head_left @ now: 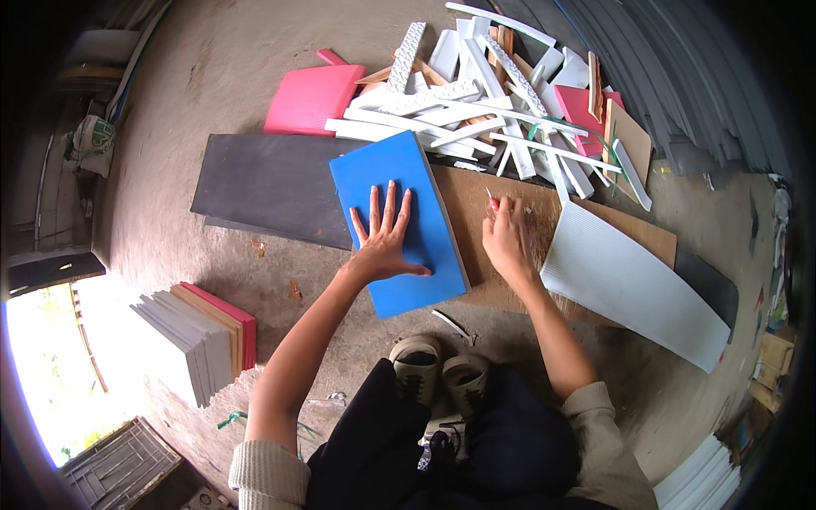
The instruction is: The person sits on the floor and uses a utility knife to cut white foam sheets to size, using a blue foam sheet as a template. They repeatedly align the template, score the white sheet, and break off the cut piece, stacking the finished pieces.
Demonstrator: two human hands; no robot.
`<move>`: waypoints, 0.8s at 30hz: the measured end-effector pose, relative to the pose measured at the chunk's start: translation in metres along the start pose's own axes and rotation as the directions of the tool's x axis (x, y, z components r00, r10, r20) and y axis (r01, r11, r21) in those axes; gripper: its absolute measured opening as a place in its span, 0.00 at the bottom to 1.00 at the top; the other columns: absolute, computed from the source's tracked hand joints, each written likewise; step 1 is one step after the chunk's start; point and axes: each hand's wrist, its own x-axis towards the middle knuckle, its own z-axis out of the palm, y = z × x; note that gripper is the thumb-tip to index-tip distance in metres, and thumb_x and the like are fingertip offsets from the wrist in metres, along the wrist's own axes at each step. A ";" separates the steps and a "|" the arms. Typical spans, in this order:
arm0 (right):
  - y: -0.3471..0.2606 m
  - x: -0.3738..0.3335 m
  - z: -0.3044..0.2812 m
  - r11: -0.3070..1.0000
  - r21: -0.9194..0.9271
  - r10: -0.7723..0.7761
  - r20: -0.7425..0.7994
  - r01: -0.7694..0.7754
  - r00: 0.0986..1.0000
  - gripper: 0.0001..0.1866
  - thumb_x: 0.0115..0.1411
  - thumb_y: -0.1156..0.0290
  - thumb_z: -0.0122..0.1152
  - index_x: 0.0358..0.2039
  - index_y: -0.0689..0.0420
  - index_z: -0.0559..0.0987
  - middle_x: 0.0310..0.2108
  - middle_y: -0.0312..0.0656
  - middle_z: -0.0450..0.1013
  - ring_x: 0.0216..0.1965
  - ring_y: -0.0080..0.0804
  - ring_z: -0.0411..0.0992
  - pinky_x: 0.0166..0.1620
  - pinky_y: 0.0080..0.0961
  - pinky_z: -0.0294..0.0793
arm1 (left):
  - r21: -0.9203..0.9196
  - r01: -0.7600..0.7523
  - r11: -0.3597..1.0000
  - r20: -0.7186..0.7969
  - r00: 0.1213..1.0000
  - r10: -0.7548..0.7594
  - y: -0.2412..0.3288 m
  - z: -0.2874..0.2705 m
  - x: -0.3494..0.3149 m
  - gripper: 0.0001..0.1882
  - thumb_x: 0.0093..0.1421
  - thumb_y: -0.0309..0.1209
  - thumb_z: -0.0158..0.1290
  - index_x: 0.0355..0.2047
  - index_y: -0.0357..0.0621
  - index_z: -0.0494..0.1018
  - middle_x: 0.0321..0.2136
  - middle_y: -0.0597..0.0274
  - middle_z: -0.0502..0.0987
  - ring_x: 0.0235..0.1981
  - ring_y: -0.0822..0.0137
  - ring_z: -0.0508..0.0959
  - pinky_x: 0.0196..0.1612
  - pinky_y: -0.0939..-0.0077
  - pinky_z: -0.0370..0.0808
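Note:
My left hand (384, 245) lies flat with spread fingers on a rectangular blue board (429, 229), pressing its upper face. The blue board rests across a brown wooden board (489, 285) and a black sheet (268, 183). Just right of its edge, my right hand (510, 238) is closed around a small red-handled knife (494, 205). A thin blade points away from me; most of the handle is hidden in my fingers. On the right, a long white corrugated sheet (629, 276) lies partly over the brown board.
Beyond the boards is a heap of white offcut strips (476, 102), with a pink sheet (314, 98) at its left. A stack of white, tan and red panels (200, 344) stands at lower left. More white sheets (701, 480) are at lower right. My shoes (416, 370) are close by.

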 end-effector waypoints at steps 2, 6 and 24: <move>-0.038 0.013 -0.009 0.988 0.106 -0.128 0.112 0.116 0.985 0.15 0.57 0.70 0.46 0.40 0.68 0.64 0.34 0.60 0.68 0.36 0.53 0.70 0.34 0.38 0.72 | 0.000 0.031 1.000 -0.020 0.999 -0.031 -0.010 -0.001 -0.009 0.70 0.23 0.59 0.63 0.62 0.50 0.33 0.62 0.49 0.28 0.62 0.47 0.24 0.52 0.30 0.26; -0.071 0.064 0.002 0.988 0.028 -0.155 0.195 0.153 0.968 0.16 0.60 0.63 0.38 0.39 0.64 0.64 0.22 0.54 0.73 0.27 0.57 0.72 0.30 0.44 0.72 | -0.028 0.012 1.000 -0.042 0.999 -0.013 -0.001 0.000 -0.002 0.71 0.23 0.60 0.63 0.62 0.52 0.34 0.62 0.51 0.29 0.62 0.48 0.24 0.52 0.31 0.26; -0.112 0.105 0.013 0.993 -0.114 0.064 0.622 0.009 0.780 0.18 0.55 0.67 0.40 0.25 0.70 0.73 0.14 0.51 0.71 0.13 0.40 0.71 0.19 0.33 0.73 | -0.028 0.018 0.999 -0.081 0.997 -0.020 -0.002 0.005 -0.005 0.69 0.24 0.60 0.63 0.62 0.55 0.33 0.62 0.53 0.29 0.62 0.49 0.26 0.53 0.31 0.29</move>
